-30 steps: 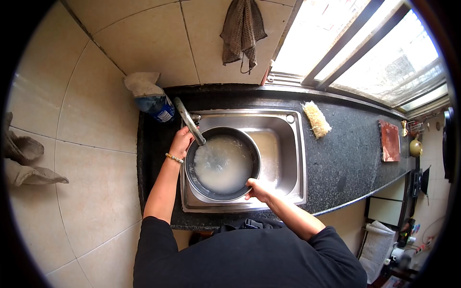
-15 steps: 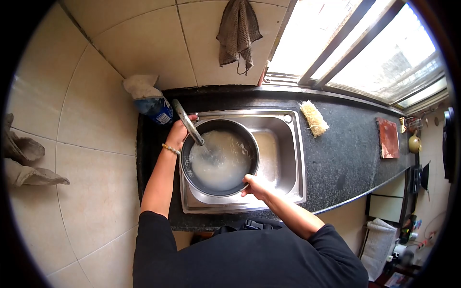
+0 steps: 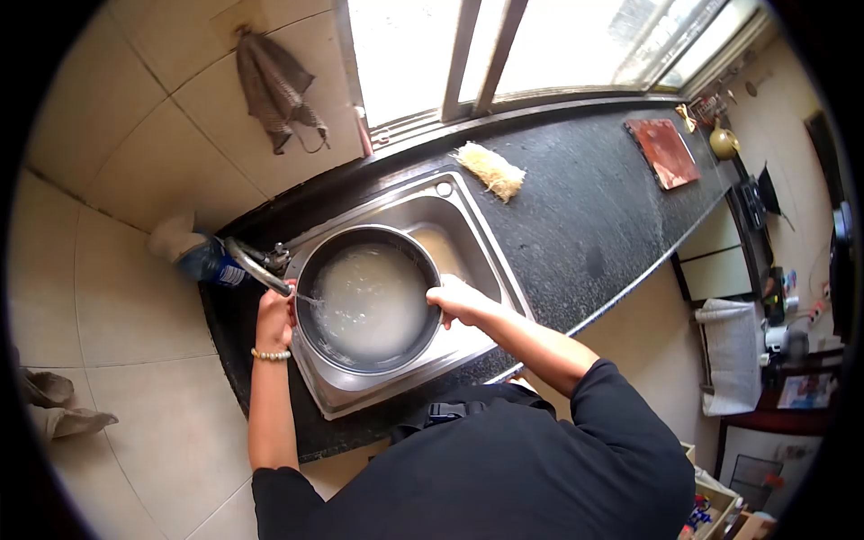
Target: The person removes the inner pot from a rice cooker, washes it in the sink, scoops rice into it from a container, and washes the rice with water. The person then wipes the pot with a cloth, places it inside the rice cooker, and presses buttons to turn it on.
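Note:
A round dark pot (image 3: 306, 335) full of cloudy whitish water is held over the steel sink (image 3: 515, 292). My left hand (image 3: 274, 317) is closed on the pot's left rim, just below the spout of the curved metal tap (image 3: 256, 267); its fingertips are partly hidden. On the opposite side, my right hand (image 3: 457, 301) grips the rim, thumb uppermost. A thin stream of water falls from the spout into the pot near its left edge. Whatever lies under the cloudy water cannot be made out.
A straw-coloured fibre scrubber (image 3: 490, 171) lies on the dark stone counter (image 3: 576, 216) behind the sink. Farther right is a reddish board (image 3: 663, 153). A blue-labelled bottle (image 3: 214, 261) stands left of the tap, and a brown mesh cloth (image 3: 277, 94) hangs on the tiled wall.
My left hand has moved from beside the tap's base down to the pot's left rim. The pot now sits farther right under the spout, and the view has turned.

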Demonstrator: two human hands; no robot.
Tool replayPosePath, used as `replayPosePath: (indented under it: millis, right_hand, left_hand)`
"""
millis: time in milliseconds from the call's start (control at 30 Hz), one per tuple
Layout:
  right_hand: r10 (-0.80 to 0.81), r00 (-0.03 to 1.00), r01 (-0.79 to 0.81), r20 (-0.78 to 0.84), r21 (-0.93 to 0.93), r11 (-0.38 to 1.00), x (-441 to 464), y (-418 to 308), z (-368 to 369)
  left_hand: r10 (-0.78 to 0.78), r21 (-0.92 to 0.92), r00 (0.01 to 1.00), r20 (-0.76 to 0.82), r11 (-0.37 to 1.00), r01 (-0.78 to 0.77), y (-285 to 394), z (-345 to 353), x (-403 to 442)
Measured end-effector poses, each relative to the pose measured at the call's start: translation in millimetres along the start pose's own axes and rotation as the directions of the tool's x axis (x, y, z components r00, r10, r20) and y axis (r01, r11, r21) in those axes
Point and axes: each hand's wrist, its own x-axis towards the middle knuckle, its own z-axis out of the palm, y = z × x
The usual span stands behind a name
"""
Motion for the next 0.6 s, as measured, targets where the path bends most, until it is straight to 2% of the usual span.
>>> replayPosePath:
  millis: [67,167,267,300,467,600]
  right_hand:
    - [-0.053,0.998,0.054,0.019,-0.067,0.996,-12.9,4.8,-23.9]
    - [-0.079,0.996,0.072,-0.037,-0.175,0.982,-36.8,16.4,-64.5]
    - [-0.096,0.989,0.073,-0.110,-0.191,0.979,-64.1,28.1,-107.4]
    - [-0.085,0.991,0.070,-0.107,-0.136,0.988,-86.2,14.7,-115.7]
    - [-0.151,0.965,0.116,-0.212,-0.170,0.979,-124.7,23.7,-189.2]
    - [-0.176,0.927,0.081,-0.330,-0.282,0.956,-129.2,41.1,-248.4]
  left_hand:
    - [-0.070,0.023,0.997,0.016,0.997,0.070,8.5,32.1,-27.4]
    - [-0.066,-0.002,0.989,0.133,0.998,0.067,1.5,68.5,-49.8]
    - [-0.077,-0.010,0.976,0.205,0.997,0.081,-3.0,120.6,-69.8]
    - [-0.081,-0.013,0.967,0.242,0.996,0.087,-6.5,135.3,-73.5]
    - [-0.059,0.039,0.952,0.301,0.998,0.050,-39.4,213.8,-72.8]
    - [-0.071,0.041,0.929,0.364,0.997,0.060,-66.5,269.1,-60.3]
